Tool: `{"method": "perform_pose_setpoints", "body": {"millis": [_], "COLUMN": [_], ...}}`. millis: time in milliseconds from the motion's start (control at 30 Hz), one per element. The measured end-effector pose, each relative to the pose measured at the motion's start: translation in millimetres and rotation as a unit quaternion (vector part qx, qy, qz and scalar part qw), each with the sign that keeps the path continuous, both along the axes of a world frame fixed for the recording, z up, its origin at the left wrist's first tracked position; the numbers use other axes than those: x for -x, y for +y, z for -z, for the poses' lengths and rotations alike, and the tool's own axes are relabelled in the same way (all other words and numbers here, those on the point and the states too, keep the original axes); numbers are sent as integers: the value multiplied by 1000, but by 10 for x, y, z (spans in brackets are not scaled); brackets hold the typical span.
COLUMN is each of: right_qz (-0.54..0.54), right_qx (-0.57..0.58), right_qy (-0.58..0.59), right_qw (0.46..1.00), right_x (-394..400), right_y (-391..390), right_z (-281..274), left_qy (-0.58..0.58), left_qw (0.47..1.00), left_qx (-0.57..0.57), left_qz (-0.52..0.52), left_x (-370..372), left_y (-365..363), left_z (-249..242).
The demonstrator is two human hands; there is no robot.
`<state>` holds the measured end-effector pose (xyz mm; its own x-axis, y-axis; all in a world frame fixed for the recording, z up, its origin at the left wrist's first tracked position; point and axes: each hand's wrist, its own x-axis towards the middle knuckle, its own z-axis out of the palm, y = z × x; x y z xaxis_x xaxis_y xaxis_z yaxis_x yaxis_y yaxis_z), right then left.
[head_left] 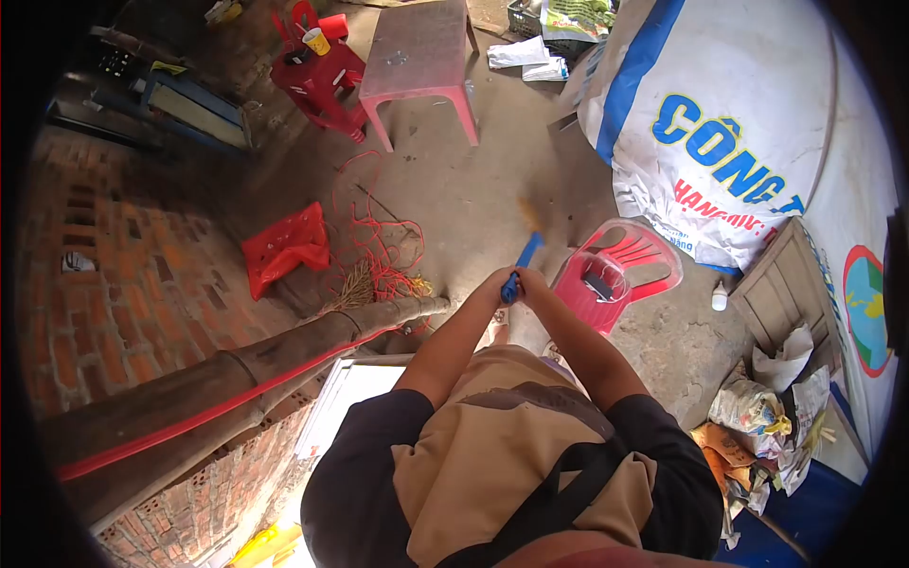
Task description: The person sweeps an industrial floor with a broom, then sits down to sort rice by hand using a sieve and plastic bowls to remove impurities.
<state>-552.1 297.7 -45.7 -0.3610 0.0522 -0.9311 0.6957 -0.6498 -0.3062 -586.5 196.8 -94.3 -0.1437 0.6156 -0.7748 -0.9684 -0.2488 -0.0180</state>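
Both of my hands meet in front of my body, closed around a blue handle (530,248). My left hand (498,286) is wrapped on its left side and my right hand (531,287) on its right side, the two touching. The handle points forward and slightly right, over the concrete floor. Beyond its far end is a blurred brownish shape (532,213), too smeared to make out. Just right of my hands stands a red plastic chair (592,301) with a dark object and a cable on its seat.
A pinkish table (417,57) and stacked red stools (317,85) stand ahead. Red cord (383,241) and a red bag (287,248) lie left, near a wooden pole (237,374) and brick wall (123,284). A printed tarp (739,104) and sacks (757,407) are right.
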Motion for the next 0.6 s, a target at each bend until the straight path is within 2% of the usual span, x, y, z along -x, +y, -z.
{"method": "perform_pose_setpoints", "body": {"millis": [33, 133, 200, 267, 300, 367, 400, 467, 500, 533, 567, 600], "right_qz": [14, 36, 17, -3, -11, -26, -39, -58, -99, -140, -145, -157], "right_qx": [-29, -104, -97, -92, -51, -15, 12, 38, 101, 165, 166, 204], "right_qy": [8, 22, 30, 34, 56, 73, 63, 54, 64, 73, 72, 57], "right_qw": [999, 994, 995, 995, 997, 997, 997, 996, 988, 974, 973, 965], "right_x": [56, 200, 312, 383, 411, 487, 554, 712, 791, 856, 934, 1042], "right_y": [22, -75, -193, -304, -375, -518, -600, -622, -617, -605, -577, -532], "right_z": [46, 43, -70, -182, -265, -293, -254, -59, 54, 125, 102, 37], "left_qy": [-49, -60, -53, -90, -93, -36, -39, 13, 13, 41, 69, 71], "left_qw": [996, 990, 987, 979, 978, 990, 989, 992, 991, 982, 968, 967], "left_qx": [-76, -125, -152, -180, -181, -86, -90, 6, 5, 68, 131, 132], "left_qz": [9, 7, 22, -44, -45, -102, -107, -128, -134, -170, -204, -207], "left_x": [43, 157, 211, 246, 261, 318, 361, 483, 508, 527, 570, 644], "left_y": [-29, -115, -227, -412, -485, -590, -623, -683, -664, -627, -590, -514], "left_z": [-83, -259, -389, -599, -690, -789, -771, -555, -469, -416, -336, -39]}}
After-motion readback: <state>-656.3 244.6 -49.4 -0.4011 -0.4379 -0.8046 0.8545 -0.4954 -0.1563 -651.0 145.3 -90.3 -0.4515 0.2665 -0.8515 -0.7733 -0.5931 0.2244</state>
